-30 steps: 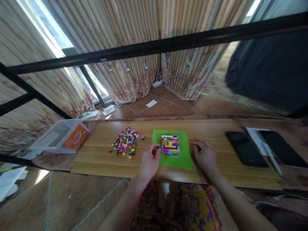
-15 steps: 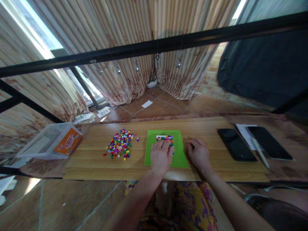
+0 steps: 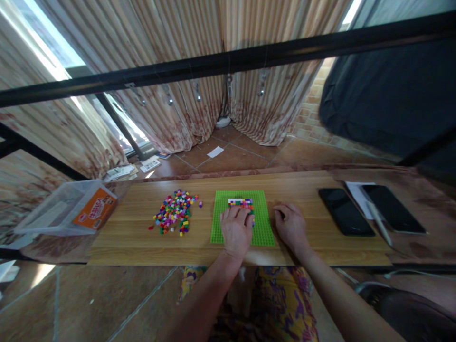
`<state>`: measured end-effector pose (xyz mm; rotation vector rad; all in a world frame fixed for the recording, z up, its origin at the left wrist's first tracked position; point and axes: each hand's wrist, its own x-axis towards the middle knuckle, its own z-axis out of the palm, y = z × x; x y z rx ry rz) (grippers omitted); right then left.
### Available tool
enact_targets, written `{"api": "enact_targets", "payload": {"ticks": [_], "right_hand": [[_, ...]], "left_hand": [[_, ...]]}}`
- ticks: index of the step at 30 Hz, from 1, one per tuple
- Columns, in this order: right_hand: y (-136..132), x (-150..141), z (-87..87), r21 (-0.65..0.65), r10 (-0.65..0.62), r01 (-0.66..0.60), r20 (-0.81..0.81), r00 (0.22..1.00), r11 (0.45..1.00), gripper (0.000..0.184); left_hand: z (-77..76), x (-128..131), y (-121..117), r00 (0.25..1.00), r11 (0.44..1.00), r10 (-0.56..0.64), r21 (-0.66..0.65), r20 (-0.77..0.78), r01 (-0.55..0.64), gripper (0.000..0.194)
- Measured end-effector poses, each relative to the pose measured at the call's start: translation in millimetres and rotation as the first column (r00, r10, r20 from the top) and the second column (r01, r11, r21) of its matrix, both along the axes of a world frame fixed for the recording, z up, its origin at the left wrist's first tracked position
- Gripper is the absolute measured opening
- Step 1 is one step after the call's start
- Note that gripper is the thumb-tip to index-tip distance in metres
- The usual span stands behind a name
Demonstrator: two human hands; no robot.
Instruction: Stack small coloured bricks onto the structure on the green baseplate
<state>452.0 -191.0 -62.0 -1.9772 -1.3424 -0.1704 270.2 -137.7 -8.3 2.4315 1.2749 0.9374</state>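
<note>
My left hand (image 3: pixel 236 230) lies over a green studded baseplate (image 3: pixel 263 223), its fingers bent down onto a block of small coloured building bricks (image 3: pixel 240 202). The fingers hide part of this block, and whatever may be between the fingertips does not show. White, purple, orange and other colours are visible along the block's top and right edges. Just right of the baseplate, my right hand (image 3: pixel 291 225) rests on the wooden board, loosely curled with nothing visible in it. A heap of loose small bricks (image 3: pixel 174 211) is spread out left of the baseplate.
A clear plastic box (image 3: pixel 57 209) with an orange label stands at the board's left end. To the right lie a black phone (image 3: pixel 345 211), a second dark device (image 3: pixel 394 209), a white pen (image 3: pixel 379 223) and paper (image 3: pixel 356 194). A dark metal bar (image 3: pixel 213 65) crosses beyond the board.
The whole view has shifted slightly, with things appearing a little further left and up. Both hands keep nearly the same places relative to the baseplate.
</note>
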Motion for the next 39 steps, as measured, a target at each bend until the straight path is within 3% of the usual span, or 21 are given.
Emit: {"api": "enact_targets", "payload": {"ticks": [6, 10, 16, 22, 39], "right_hand": [[0, 1, -0.4, -0.016, 0.002, -0.002, 0.003, 1.000, 1.000, 0.023], [0, 0, 0.4, -0.005, -0.006, 0.006, 0.000, 1.000, 1.000, 0.023], [0, -1, 0.9, 0.001, -0.003, 0.003, -0.008, 1.000, 1.000, 0.022], [-1, 1, -1.1, 0.012, 0.008, -0.007, -0.003, 1.000, 1.000, 0.022], [-4, 3, 0.0, -0.011, 0.021, -0.020, 0.062, 0.998, 1.000, 0.026]], "left_hand": [[6.5, -3, 2, 0.999, 0.998, -0.038, -0.054, 0.001, 0.038, 0.016], [4.1, -12, -2, 0.997, 0.997, -0.076, 0.008, -0.003, 0.076, 0.024], [2.5, -18, -14, 0.973, 0.989, -0.091, 0.099, -0.212, 0.114, 0.044], [2.5, -16, -16, 0.948, 0.986, -0.080, 0.115, -0.306, 0.120, 0.048], [-0.9, -12, -24, 0.953, 0.992, -0.081, 0.064, -0.291, 0.104, 0.053]]}}
